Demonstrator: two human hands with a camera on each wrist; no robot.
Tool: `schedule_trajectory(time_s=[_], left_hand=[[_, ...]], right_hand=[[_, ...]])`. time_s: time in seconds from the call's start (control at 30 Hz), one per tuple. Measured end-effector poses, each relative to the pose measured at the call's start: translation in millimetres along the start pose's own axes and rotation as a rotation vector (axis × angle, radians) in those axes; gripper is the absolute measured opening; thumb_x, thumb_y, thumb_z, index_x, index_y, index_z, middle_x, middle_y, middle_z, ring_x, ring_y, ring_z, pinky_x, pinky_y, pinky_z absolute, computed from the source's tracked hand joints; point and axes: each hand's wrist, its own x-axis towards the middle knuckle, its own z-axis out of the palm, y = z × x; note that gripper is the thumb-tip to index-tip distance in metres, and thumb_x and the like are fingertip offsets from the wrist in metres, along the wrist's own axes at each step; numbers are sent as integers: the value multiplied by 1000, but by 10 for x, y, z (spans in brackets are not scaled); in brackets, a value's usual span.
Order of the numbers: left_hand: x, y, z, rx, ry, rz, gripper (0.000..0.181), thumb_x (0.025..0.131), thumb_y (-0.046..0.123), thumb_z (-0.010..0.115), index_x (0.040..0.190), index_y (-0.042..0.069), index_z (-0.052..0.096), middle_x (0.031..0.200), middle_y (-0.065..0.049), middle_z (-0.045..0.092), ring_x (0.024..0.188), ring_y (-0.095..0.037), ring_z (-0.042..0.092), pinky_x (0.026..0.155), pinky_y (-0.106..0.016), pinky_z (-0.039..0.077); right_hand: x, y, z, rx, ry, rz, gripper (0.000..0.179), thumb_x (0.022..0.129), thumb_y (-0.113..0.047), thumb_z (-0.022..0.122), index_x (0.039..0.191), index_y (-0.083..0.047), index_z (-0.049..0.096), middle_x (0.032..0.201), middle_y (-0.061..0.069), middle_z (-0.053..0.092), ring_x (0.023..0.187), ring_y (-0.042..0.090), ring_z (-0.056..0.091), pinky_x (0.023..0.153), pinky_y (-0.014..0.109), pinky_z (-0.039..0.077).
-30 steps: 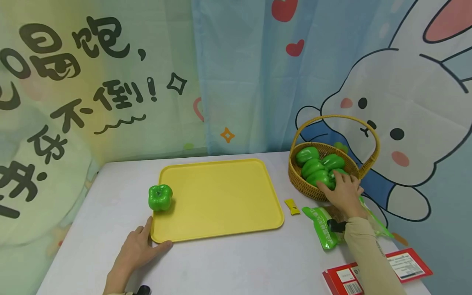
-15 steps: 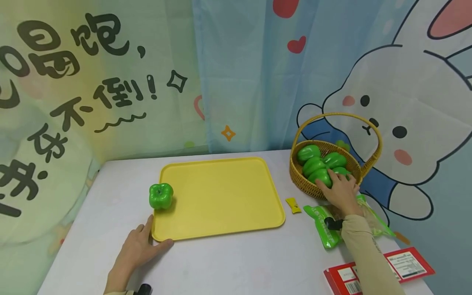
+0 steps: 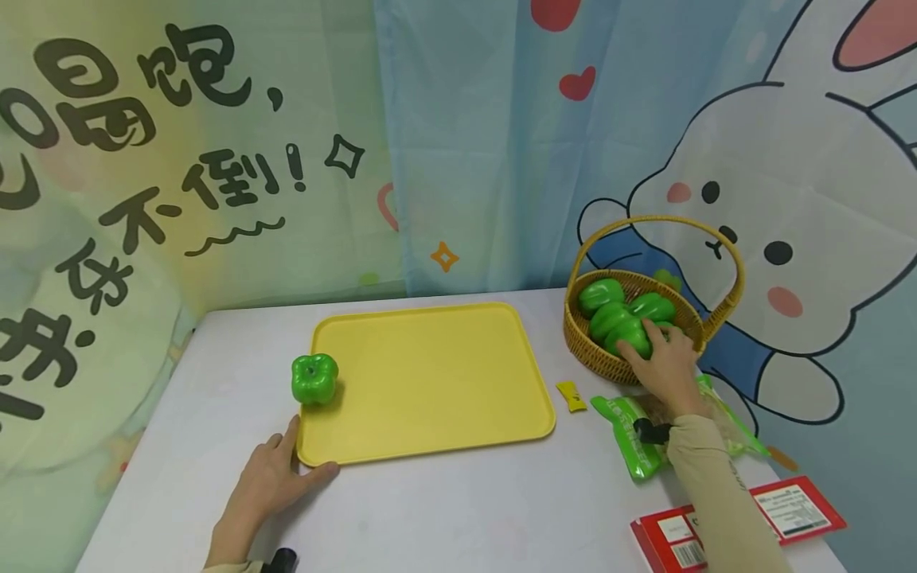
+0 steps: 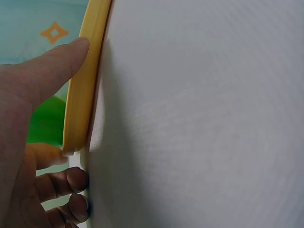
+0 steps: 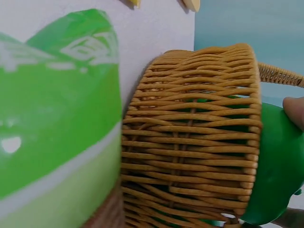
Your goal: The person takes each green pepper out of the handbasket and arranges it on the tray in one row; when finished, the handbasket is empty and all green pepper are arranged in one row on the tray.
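My right hand (image 3: 666, 368) reaches into the wicker basket (image 3: 602, 366) and grips a green bell pepper (image 3: 630, 336) at its near side, thumb on one side and fingers on the other. In the right wrist view, this pepper (image 5: 278, 161) bulges past the basket's rim, with the thumb (image 5: 295, 110) against it. Several other green peppers (image 3: 602, 294) lie in the basket. At the yellow tray's (image 3: 430, 382) near left corner, my left hand (image 3: 265, 481) rests with thumb and index finger spread along the rim. One green bell pepper (image 3: 314, 379) stands at the tray's left edge.
A small yellow packet (image 3: 571, 395) lies between tray and basket. Near my right forearm is a green and clear plastic bag (image 3: 634, 442). Red boxes with white labels (image 3: 795, 509) lie at the near right. A printed curtain (image 3: 458, 151) hangs behind the table.
My right hand has shifted its fingers and thumb around the near pepper, which has moved slightly up and to the right. The left hand stays at the tray corner.
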Motion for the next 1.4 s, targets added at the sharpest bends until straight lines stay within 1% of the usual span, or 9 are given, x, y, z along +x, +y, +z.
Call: schedule_trajectory(time_s=[0.1,0.2,0.4,0.63,0.8,0.9,1.17,1.3,1.4], left_hand=[[8,0,2,-2,-3,-6,121,77,80,63,155,-6,27,113,-23,60,94,-31,59,86,-54,54],[18,5,0,-1,-6,-14,122,77,80,63,155,-6,27,115,-24,60,97,-33,60,89,-56,54],[23,13,8,-2,-9,-10,121,77,79,64,155,-6,27,117,-25,60,100,-35,61,90,-57,53],[29,21,10,-3,-5,-11,121,77,79,64,155,-6,27,117,-25,60,98,-34,60,91,-57,53],[50,17,-26,1,-1,-2,121,77,79,64,155,-6,27,117,-25,60,99,-34,60,91,-57,53],[47,9,-52,4,-3,2,120,78,78,65,155,-6,28,118,-25,61,102,-36,61,91,-58,53],[37,-30,-29,-7,-19,-4,122,77,79,64,155,-6,26,127,-31,58,112,-46,59,95,-61,50],[38,-37,-3,-12,-18,-7,122,77,80,64,155,-6,26,124,-29,59,108,-43,60,94,-61,51],[36,-22,3,-14,-21,-12,122,76,80,65,155,-6,27,123,-28,59,107,-42,60,93,-60,51]], right_hand=[[0,-60,-41,32,12,-15,80,101,-52,52,155,3,30,144,44,29,122,63,39,89,73,41],[8,-151,-66,64,31,-30,78,101,-49,53,155,2,29,144,41,28,117,59,45,83,70,46],[45,-383,-75,99,98,-89,73,99,-41,61,154,-1,34,144,38,29,116,57,46,84,69,46],[88,-684,-19,125,91,-176,71,98,-39,63,153,-2,37,147,36,29,117,57,49,89,70,48],[111,-897,129,147,92,-260,70,95,-36,69,150,-3,42,145,35,33,116,54,51,90,68,49],[100,-1044,255,150,72,-296,69,94,-36,71,149,-4,44,146,34,35,117,53,53,90,66,51],[18,-1395,655,108,-69,-356,68,94,-40,70,147,-5,48,149,28,42,127,47,52,91,56,56],[-13,-1508,821,79,-155,-355,67,94,-43,69,148,-8,49,147,26,43,126,44,52,91,54,56],[-30,-1560,905,55,-188,-363,67,93,-45,69,147,-10,50,145,26,42,121,42,54,90,51,56]])
